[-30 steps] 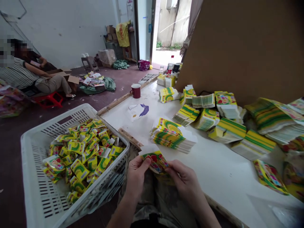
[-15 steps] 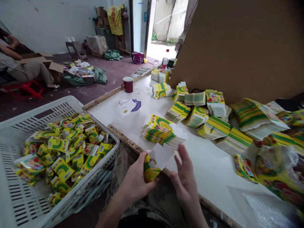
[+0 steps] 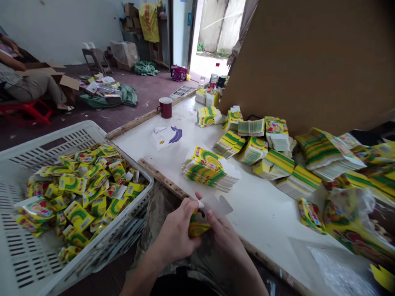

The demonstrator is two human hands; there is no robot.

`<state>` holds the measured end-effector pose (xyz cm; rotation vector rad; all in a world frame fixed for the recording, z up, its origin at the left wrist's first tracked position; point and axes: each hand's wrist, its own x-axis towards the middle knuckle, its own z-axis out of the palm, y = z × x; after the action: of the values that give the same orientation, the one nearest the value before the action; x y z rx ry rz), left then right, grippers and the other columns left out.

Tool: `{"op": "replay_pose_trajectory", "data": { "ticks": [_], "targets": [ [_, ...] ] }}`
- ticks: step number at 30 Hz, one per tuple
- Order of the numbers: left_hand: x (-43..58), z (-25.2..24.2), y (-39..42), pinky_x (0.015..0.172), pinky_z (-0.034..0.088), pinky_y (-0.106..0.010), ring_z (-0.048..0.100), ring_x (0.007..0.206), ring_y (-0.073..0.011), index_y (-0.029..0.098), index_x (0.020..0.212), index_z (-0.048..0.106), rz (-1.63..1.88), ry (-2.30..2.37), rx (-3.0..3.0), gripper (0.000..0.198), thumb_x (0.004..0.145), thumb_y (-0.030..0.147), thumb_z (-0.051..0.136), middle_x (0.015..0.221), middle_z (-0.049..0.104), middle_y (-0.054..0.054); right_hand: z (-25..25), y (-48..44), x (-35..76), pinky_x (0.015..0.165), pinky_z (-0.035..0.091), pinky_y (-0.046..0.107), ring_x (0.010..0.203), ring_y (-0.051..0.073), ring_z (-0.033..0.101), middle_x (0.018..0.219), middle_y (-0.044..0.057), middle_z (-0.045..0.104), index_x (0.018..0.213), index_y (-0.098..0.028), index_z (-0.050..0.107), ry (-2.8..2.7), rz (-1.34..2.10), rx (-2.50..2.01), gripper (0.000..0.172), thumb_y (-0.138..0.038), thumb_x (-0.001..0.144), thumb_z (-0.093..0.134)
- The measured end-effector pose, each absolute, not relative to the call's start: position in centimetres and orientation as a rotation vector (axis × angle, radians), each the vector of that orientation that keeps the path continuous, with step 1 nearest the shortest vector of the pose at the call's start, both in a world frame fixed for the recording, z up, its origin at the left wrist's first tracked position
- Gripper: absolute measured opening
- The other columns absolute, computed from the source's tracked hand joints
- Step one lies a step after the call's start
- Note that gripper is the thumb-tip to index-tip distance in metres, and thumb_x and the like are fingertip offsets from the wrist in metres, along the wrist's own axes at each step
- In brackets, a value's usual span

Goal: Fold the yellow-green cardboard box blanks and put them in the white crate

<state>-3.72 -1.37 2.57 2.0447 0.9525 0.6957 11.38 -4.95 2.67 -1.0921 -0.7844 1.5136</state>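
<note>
We hold one carton (image 3: pixel 197 229)
Our left hand (image 3: pixel 175 230) clasps it; beside that grip, our right hand (image 3: pixel 222 234) pinches its flap (image 3: pixel 218 205), which uneven pressure could crease.

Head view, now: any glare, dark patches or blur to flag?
Head view: doorway overexposed, near white low down; head view: brown board dim, frame's top-right corner nearly black; head view: clear plastic at lower right glints, detail soft; head view: held carton readable, fine print unreadable.
</note>
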Motion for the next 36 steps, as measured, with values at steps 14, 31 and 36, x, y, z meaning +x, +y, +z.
{"op": "replay_pose_trajectory", "data": {
  "ticks": [14,31,36],
  "targets": [
    [-4.8,3.0,-0.7,0.092,0.049,-0.045,0.060,0.105,-0.0285,0.020,0.113,0.048,0.697,1.209,1.945,0.048,0.068,0.012,0.062,0.110,0.061,-0.010,1.4,-4.9,12.8,0.105,0.047,0.038,0.134,0.027,0.048,0.156,0.011,0.037,0.139,-0.028,0.054,-1.731,0.705,-1.298,0.050,-0.016,0.090,0.057],
    [-5.8,3.1,-0.2,0.095,0.048,-0.045,0.062,0.108,-0.0297,0.022,0.125,0.050,0.742,1.189,1.941,0.063,0.065,0.018,0.072,0.118,0.067,-0.010,2.0,-4.8,12.2,0.119,0.023,0.050,0.149,0.026,0.018,0.162,0.015,0.018,0.155,-0.023,0.013,-1.776,0.955,-1.310,0.074,-0.036,0.095,0.055],
    [-6.3,3.6,0.5,0.087,0.053,-0.035,0.068,0.097,-0.0239,0.025,0.119,0.056,1.106,1.130,1.364,0.058,0.066,0.027,0.079,0.107,0.070,-0.004,3.8,-3.0,14.1,0.108,0.041,0.049,0.133,0.030,0.048,0.153,0.017,0.039,0.151,-0.022,0.026,-1.667,0.725,-1.350,0.065,-0.045,0.095,0.052]
  ]
}}
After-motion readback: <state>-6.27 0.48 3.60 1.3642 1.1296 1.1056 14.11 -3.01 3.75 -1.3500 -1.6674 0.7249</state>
